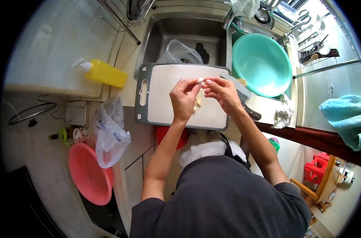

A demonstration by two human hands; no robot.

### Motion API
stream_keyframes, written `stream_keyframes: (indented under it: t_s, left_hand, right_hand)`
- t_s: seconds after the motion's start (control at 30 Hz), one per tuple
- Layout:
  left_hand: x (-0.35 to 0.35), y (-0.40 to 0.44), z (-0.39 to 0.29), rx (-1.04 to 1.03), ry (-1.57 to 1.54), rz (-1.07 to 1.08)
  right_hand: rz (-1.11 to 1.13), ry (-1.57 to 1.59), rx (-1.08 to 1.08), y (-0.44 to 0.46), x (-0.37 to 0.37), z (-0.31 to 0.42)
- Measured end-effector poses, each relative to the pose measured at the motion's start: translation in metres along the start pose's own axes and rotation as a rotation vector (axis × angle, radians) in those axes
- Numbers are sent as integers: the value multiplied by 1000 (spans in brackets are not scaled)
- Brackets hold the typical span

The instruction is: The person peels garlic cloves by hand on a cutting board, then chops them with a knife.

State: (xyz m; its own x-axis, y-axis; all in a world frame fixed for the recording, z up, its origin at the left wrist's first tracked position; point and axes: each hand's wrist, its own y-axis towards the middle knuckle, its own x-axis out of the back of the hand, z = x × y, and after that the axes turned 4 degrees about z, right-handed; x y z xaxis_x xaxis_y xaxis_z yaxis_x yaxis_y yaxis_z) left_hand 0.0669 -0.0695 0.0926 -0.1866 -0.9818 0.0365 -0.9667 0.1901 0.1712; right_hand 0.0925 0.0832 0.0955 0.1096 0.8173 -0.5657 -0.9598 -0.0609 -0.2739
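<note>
Above the cutting board (164, 95), my left hand (183, 99) and my right hand (224, 93) meet at the fingertips. Between them is a small whitish piece (200, 80), possibly a garlic clove, pinched by my left fingers. My right fingertips press together at its right side; whether they grip part of it is too small to tell. A few pale yellowish pieces (198, 102) lie on the board just below, between my hands. At the board's right edge rests a knife with a dark handle (252, 112), its blade partly behind my right hand.
Behind the board is a sink (156, 29) with a clear plastic bag (178, 50). A green basin (261, 65) stands at right, a crumpled white cloth (284, 113) near it. A yellow pump bottle (107, 73) lies at left; a plastic bag (109, 133) hangs above a pink basin (89, 174).
</note>
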Motion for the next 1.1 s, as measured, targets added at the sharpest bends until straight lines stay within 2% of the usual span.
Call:
stream_keyframes:
  t_s: [0.03, 0.13, 0.17, 0.2, 0.27, 0.3, 0.53, 0.63, 0.7, 0.83, 0.93, 1.0, 1.1]
  left_hand:
    - [2, 0, -11, -174, 291, 39]
    - [-4, -5, -20, -194, 348, 83]
    - [-4, -5, -17, -101, 189, 120]
    - [-3, -4, -16, -100, 190, 123]
    - [-4, -1, -13, 66, -214, 158]
    - [-3, 1, -10, 83, -257, 165]
    - [-4, 3, -18, 135, -83, 182]
    - [-3, 4, -19, 126, -244, 153]
    - [2, 8, -18, 255, -341, 161]
    - [12, 10, -17, 367, -353, 209]
    - [14, 11, -17, 338, -362, 227]
    - [15, 11, -16, 344, -392, 264]
    - [17, 11, -12, 351, -474, 291]
  right_hand:
    - [-6, -8, -9, -1, 0, -1]
    - [-7, -26, 2, -2, 4, 1]
    - [-3, -35, 18, -2, 5, 2]
    - [0, -43, 35, -2, 7, 4]
    - [7, -60, 45, -3, 10, 7]
    - [18, -80, 55, -3, 11, 9]
    - [42, -279, 83, -8, 3, 19]
    - [65, -235, 83, -5, 4, 19]
    - [138, -250, 161, -4, 6, 19]
    - [167, -279, 220, -4, 4, 16]
    - [203, -166, 154, -3, 7, 16]
    - [209, -13, 28, -4, 9, 17]
    - [246, 60, -16, -3, 13, 13]
